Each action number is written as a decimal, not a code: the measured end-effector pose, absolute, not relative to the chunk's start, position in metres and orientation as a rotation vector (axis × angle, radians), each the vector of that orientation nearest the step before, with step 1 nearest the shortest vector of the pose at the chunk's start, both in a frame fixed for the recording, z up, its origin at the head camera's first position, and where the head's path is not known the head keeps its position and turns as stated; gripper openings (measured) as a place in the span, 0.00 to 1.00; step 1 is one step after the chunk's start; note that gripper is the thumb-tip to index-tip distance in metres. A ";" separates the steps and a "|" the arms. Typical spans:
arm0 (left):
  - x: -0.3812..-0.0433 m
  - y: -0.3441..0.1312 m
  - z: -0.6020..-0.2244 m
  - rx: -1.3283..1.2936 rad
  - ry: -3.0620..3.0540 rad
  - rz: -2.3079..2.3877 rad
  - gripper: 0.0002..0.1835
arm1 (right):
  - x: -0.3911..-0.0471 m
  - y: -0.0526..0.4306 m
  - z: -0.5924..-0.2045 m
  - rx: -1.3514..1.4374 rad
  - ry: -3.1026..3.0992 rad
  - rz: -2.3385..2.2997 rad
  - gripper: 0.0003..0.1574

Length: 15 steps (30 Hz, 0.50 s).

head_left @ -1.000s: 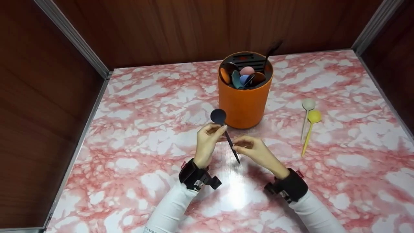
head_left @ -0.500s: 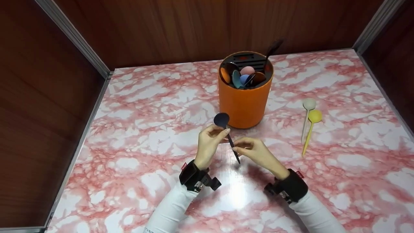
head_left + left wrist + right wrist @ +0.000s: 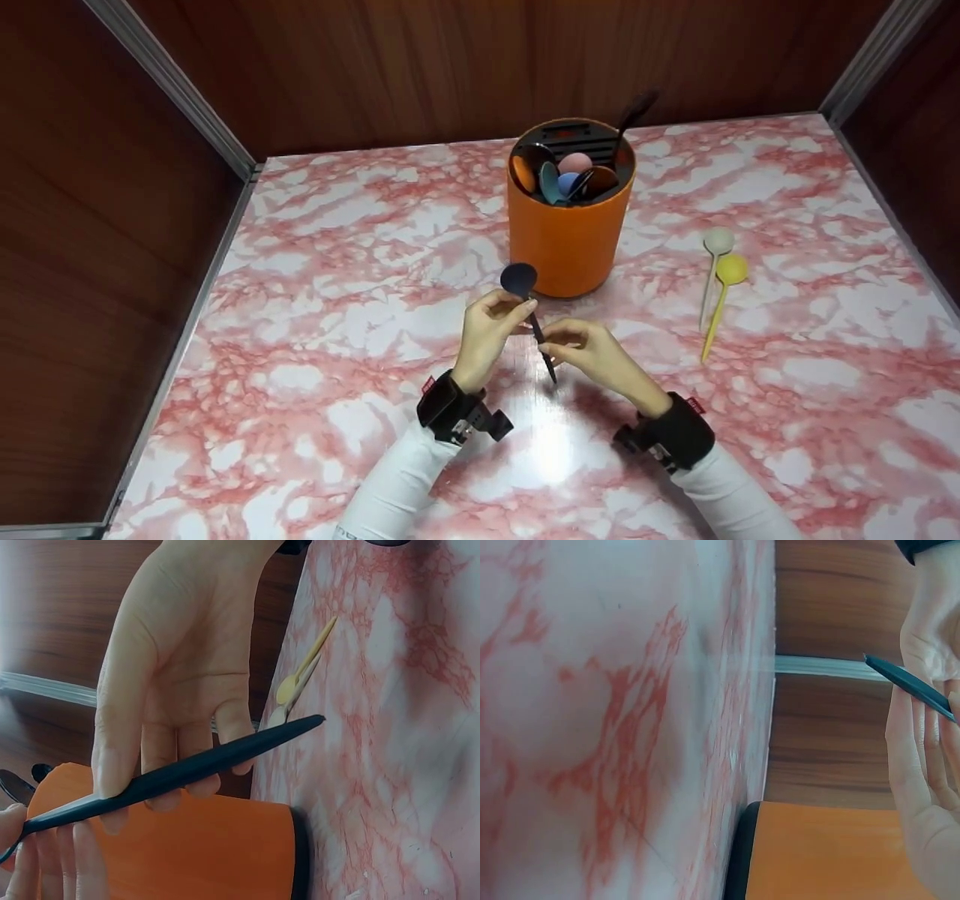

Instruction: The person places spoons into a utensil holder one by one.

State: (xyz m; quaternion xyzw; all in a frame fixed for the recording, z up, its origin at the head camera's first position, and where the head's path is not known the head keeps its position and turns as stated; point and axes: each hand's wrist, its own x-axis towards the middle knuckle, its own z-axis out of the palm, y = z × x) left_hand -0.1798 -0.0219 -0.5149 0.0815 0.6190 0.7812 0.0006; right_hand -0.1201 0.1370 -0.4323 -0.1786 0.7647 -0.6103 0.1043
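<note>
A dark spoon [image 3: 518,279] is held up in front of the orange utensil holder [image 3: 568,244], bowl end toward the holder and handle slanting down toward me. My left hand [image 3: 484,341] pinches it just below the bowl, thumb on top. Lower on the handle, my right hand [image 3: 596,356] grips it between thumb and fingers. In the left wrist view the handle [image 3: 187,771] crosses the picture, with the right thumb and fingers about its middle. Its pointed tip [image 3: 900,677] pokes out past the hands in the right wrist view.
The holder contains several coloured spoons, and a black utensil [image 3: 636,112] leans out of its back right. On the marbled table [image 3: 337,300], a pale spoon [image 3: 718,241] and a yellow spoon [image 3: 731,268] lie to the right. Brown wood-grain panels [image 3: 450,67] enclose the back and sides.
The spoon's bowl has shifted slightly right and toward me, and my left hand has moved a little right with it. My right hand has hardly moved.
</note>
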 end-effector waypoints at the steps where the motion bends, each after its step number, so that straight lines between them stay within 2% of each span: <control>1: -0.172 -0.022 -0.499 0.245 1.947 2.438 0.11 | -0.120 0.137 -0.432 -0.527 2.252 -1.799 0.12; 5: -0.153 -0.024 -0.459 0.251 1.942 2.407 0.10 | -0.118 0.138 -0.431 -0.516 2.254 -1.796 0.12; 9: -0.153 -0.027 -0.460 0.262 1.891 2.414 0.11 | -0.118 0.139 -0.431 -0.500 2.259 -1.799 0.12; 10: -0.146 -0.028 -0.445 0.236 1.873 2.413 0.12 | -0.119 0.139 -0.430 -0.494 2.258 -1.800 0.12; 12: -0.144 -0.029 -0.442 0.196 1.862 2.406 0.12 | -0.119 0.140 -0.430 -0.480 2.258 -1.807 0.13; 14: -0.144 -0.031 -0.443 0.208 1.872 2.405 0.12 | -0.119 0.141 -0.428 -0.473 2.266 -1.812 0.13; 15: -0.149 -0.032 -0.456 0.240 1.880 2.411 0.11 | -0.119 0.141 -0.428 -0.469 2.270 -1.813 0.13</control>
